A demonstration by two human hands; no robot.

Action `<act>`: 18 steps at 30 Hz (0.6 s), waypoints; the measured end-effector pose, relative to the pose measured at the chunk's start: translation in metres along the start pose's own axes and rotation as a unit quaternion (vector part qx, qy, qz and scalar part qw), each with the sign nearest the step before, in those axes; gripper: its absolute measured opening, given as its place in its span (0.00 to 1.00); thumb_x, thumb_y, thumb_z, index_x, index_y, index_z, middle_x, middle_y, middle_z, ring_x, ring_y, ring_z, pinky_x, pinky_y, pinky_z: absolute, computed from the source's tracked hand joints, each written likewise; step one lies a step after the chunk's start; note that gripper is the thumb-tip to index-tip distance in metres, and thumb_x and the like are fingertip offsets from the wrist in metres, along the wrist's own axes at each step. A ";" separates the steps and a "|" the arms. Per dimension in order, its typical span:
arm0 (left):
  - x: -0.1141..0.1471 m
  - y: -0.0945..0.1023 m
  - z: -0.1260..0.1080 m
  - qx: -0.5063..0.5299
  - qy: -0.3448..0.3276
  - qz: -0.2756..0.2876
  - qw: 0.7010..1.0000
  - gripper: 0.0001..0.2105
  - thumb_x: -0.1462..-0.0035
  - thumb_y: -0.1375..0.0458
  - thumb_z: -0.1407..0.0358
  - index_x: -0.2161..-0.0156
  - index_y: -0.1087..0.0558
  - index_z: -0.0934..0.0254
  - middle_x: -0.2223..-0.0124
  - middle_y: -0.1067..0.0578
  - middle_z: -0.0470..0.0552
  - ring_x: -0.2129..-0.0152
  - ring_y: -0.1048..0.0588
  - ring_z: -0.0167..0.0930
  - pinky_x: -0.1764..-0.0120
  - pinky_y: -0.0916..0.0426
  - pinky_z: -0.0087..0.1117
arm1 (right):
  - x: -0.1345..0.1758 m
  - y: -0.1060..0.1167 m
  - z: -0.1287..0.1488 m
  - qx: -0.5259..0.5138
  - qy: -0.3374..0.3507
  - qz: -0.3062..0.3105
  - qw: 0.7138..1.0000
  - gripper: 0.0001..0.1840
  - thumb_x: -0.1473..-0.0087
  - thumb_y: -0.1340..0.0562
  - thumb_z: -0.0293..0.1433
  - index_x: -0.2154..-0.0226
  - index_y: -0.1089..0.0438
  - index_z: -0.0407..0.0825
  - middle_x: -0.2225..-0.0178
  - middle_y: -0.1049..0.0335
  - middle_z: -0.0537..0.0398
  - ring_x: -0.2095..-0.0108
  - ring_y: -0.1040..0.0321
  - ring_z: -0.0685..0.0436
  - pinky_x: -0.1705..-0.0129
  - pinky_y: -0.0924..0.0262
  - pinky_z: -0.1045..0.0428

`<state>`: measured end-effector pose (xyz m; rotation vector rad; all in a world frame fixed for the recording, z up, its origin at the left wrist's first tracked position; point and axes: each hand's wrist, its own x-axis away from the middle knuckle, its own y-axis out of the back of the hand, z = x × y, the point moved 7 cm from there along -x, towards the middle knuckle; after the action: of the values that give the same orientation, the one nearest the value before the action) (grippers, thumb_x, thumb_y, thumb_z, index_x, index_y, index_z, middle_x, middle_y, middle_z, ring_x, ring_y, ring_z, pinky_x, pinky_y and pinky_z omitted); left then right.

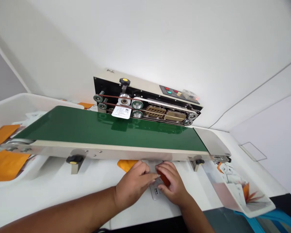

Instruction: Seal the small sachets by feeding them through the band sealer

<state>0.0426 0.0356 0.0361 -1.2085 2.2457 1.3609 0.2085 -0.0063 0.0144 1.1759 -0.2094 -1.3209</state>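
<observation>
Both hands meet over the white table in front of the sealing machine. My right hand [172,182] is closed round a small packet whose orange side [164,178] shows between thumb and fingers. My left hand [135,183] is closed too, its thumb and fingertips pinching at the packet's edge; part of the grip is hidden. A white printed packet [156,191] shows beneath the fingers. Left of it, an orange packet [126,165] lies partly under the conveyor's front edge. On the machine, a white printed packet [122,111] hangs from the rollers over the green belt.
The band sealer [147,97] with knobs and buttons stands behind the green conveyor belt [106,132]. At left, a white bin [34,171] holds orange and white packets. To the right, another white bin [259,207] contains more packets. A blue stool [278,215] is beyond it.
</observation>
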 end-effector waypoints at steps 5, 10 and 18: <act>0.002 0.011 -0.017 0.099 -0.065 0.001 0.993 0.16 0.26 0.54 0.63 0.53 0.24 0.63 0.65 0.25 0.51 0.68 0.30 0.32 0.62 0.35 0.31 | -0.006 -0.005 0.005 -0.039 0.018 0.012 0.999 0.11 0.35 0.39 0.33 0.51 0.27 0.54 0.56 0.21 0.50 0.49 0.31 0.36 0.44 0.38 0.37; 0.003 0.006 -0.013 0.149 -0.012 0.030 0.988 0.11 0.27 0.50 0.63 0.58 0.26 0.62 0.65 0.24 0.49 0.68 0.28 0.30 0.63 0.35 0.28 | -0.011 0.003 0.013 -0.151 0.004 0.024 0.988 0.20 0.30 0.49 0.46 0.54 0.26 0.54 0.57 0.22 0.48 0.49 0.31 0.35 0.43 0.39 0.36; 0.006 -0.014 0.026 0.240 0.219 0.045 0.945 0.04 0.34 0.45 0.65 0.59 0.30 0.62 0.67 0.25 0.46 0.70 0.26 0.30 0.66 0.33 0.27 | -0.007 0.005 0.001 -0.162 -0.076 -0.006 0.984 0.18 0.33 0.43 0.43 0.64 0.25 0.49 0.70 0.28 0.51 0.68 0.31 0.43 0.66 0.37 0.50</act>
<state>0.0443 0.0505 0.0104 -1.3257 2.7369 0.5279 0.2081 -0.0020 0.0220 0.8043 -0.0936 -1.3964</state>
